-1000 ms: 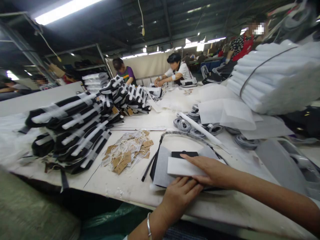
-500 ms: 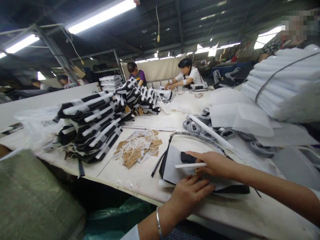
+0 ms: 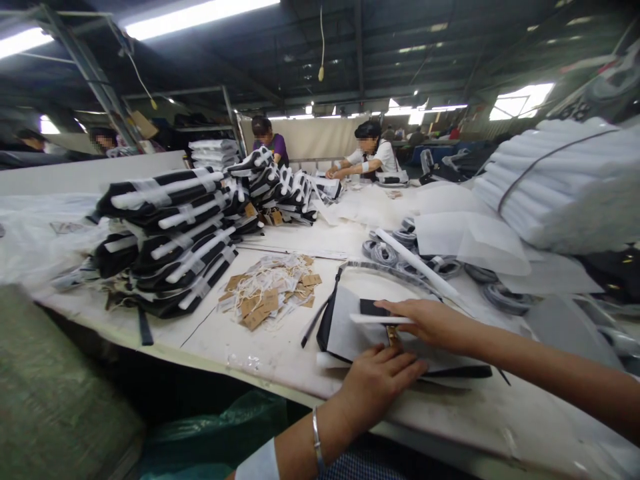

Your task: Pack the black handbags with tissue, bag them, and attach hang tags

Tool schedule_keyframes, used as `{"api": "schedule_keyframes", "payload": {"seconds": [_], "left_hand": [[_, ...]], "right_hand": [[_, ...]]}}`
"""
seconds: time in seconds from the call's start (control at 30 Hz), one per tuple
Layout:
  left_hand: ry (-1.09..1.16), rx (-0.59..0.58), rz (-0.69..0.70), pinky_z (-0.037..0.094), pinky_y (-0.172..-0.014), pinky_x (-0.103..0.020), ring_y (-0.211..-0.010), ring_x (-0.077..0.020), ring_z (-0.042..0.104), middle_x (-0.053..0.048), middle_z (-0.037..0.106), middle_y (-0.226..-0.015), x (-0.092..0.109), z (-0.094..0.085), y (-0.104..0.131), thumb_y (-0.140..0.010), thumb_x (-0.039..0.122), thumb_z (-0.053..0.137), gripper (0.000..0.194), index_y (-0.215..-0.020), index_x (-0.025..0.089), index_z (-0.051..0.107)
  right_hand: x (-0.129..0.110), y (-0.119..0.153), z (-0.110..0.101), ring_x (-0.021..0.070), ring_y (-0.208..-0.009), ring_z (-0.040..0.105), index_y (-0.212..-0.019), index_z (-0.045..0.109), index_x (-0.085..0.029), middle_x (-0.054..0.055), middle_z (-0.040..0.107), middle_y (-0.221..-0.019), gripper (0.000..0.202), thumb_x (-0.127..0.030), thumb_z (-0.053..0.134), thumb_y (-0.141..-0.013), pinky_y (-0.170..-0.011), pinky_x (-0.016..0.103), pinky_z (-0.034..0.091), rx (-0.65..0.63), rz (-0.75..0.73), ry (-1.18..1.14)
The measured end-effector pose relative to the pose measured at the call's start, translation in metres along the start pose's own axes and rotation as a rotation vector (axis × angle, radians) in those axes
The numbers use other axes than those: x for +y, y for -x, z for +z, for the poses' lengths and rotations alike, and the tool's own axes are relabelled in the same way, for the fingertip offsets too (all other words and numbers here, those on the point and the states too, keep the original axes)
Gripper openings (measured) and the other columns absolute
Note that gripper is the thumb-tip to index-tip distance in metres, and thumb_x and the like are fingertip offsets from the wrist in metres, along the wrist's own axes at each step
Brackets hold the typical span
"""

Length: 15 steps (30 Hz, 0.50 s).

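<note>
A black bag [image 3: 327, 328] lies flat on the table under both hands, its front covered by a pale grey sheet [image 3: 345, 310]. A brass-coloured clasp [image 3: 393, 335] shows between my hands, below a black tab [image 3: 370, 307]. My left hand [image 3: 380, 377] rests on the bag's near side, fingers laid out flat beside the clasp. Over the tab and clasp is my right hand [image 3: 435, 323], its fingers close together. A slim white strip [image 3: 375, 319] sticks out leftward from the right hand's fingers; its right end is hidden there.
Brown tags with strings [image 3: 265, 300] are heaped left of the bag. Wrapped black bags [image 3: 165, 247] are stacked farther left. Coiled grey straps [image 3: 383, 252], a long white tube [image 3: 415, 263] and strapped white padding [image 3: 555, 187] lie rightward. Two people work across the table [image 3: 300, 237].
The view has shifted slightly. My right hand's fingers have drawn together over the tab, and more of the brass-coloured clasp shows. My left hand stays on the bag.
</note>
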<state>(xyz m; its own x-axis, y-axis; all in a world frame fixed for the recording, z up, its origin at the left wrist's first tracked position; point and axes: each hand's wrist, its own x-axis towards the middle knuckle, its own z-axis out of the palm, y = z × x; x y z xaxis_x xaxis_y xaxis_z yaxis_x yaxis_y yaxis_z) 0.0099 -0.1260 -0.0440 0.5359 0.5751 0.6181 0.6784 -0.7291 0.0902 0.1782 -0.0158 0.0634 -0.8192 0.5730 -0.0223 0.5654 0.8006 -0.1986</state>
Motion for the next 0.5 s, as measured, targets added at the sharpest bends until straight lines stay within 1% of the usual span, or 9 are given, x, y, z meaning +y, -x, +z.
{"api": "schedule_keyframes", "payload": {"seconds": [0.1,0.13,0.17,0.23,0.3,0.33,0.4,0.47,0.5], "left_hand": [[-0.025,0.011,0.010,0.050,-0.100,-0.029,-0.127,-0.0153,0.056,0.002,0.064,-0.135,0.000,0.000,0.002,-0.104,0.021,0.040,0.035,-0.135,0.025,0.057],[-0.026,0.015,0.010,0.050,-0.100,-0.029,-0.128,-0.0156,0.056,0.001,0.064,-0.135,0.001,0.000,0.002,-0.104,0.022,0.041,0.035,-0.135,0.025,0.056],[-0.022,0.020,0.005,0.050,-0.100,-0.029,-0.126,-0.0155,0.057,0.001,0.066,-0.132,0.001,0.000,0.002,-0.104,0.022,0.042,0.034,-0.135,0.025,0.056],[-0.009,0.028,-0.005,0.051,-0.097,-0.028,-0.114,-0.0148,0.063,0.000,0.072,-0.117,0.002,0.001,0.002,-0.103,0.022,0.045,0.030,-0.128,0.023,0.060],[-0.005,0.033,-0.012,0.052,-0.095,-0.029,-0.100,-0.0144,0.067,0.001,0.074,-0.100,0.003,0.003,0.001,-0.102,0.023,0.047,0.023,-0.116,0.021,0.065],[-0.007,0.036,-0.013,0.053,-0.093,-0.029,-0.094,-0.0142,0.068,0.001,0.074,-0.095,0.003,0.004,0.001,-0.102,0.023,0.048,0.020,-0.110,0.021,0.066],[-0.013,0.042,-0.015,0.054,-0.087,-0.029,-0.092,-0.0147,0.068,0.001,0.074,-0.097,0.005,0.006,0.001,-0.101,0.024,0.050,0.017,-0.107,0.021,0.066],[-0.016,0.053,-0.024,0.054,-0.081,-0.028,-0.091,-0.0147,0.067,0.001,0.074,-0.101,0.006,0.006,0.001,-0.101,0.024,0.051,0.016,-0.110,0.022,0.065],[-0.019,0.061,-0.027,0.054,-0.079,-0.027,-0.090,-0.0147,0.067,0.001,0.074,-0.101,0.006,0.006,0.001,-0.101,0.024,0.051,0.016,-0.111,0.022,0.064]], "right_hand": [[-0.009,0.008,-0.004,0.0262,-0.120,0.060,-0.145,0.050,-0.018,0.013,0.062,-0.136,0.066,-0.001,0.042,-0.083,-0.101,0.041,0.050,0.204,-0.017,0.143],[-0.013,0.012,-0.001,0.0262,-0.123,0.058,-0.146,0.049,-0.017,0.013,0.059,-0.139,0.067,0.000,0.042,-0.082,-0.104,0.042,0.048,0.260,-0.029,0.173],[-0.017,0.015,0.006,0.0266,-0.125,0.056,-0.146,0.049,-0.017,0.013,0.057,-0.141,0.066,0.000,0.043,-0.083,-0.106,0.043,0.047,0.286,-0.044,0.189],[-0.020,0.021,0.024,0.0280,-0.123,0.057,-0.144,0.051,-0.017,0.014,0.058,-0.141,0.058,-0.008,0.048,-0.087,-0.105,0.046,0.047,0.249,-0.072,0.175],[-0.017,0.026,0.045,0.0303,-0.127,0.054,-0.145,0.051,-0.016,0.015,0.055,-0.144,0.051,-0.023,0.051,-0.094,-0.107,0.050,0.045,0.171,-0.068,0.125],[-0.014,0.029,0.054,0.0320,-0.132,0.050,-0.146,0.049,-0.016,0.016,0.051,-0.147,0.053,-0.033,0.051,-0.097,-0.109,0.053,0.043,0.144,-0.057,0.096],[-0.007,0.032,0.067,0.0341,-0.142,0.038,-0.152,0.041,-0.016,0.015,0.041,-0.155,0.062,-0.047,0.048,-0.099,-0.114,0.058,0.036,0.128,-0.029,0.046],[-0.003,0.034,0.072,0.0343,-0.146,0.030,-0.153,0.039,-0.017,0.014,0.035,-0.159,0.061,-0.049,0.042,-0.101,-0.116,0.060,0.030,0.147,-0.003,0.015],[-0.003,0.033,0.072,0.0338,-0.146,0.030,-0.151,0.042,-0.016,0.014,0.036,-0.158,0.057,-0.046,0.040,-0.102,-0.116,0.060,0.030,0.164,0.011,0.004]]}}
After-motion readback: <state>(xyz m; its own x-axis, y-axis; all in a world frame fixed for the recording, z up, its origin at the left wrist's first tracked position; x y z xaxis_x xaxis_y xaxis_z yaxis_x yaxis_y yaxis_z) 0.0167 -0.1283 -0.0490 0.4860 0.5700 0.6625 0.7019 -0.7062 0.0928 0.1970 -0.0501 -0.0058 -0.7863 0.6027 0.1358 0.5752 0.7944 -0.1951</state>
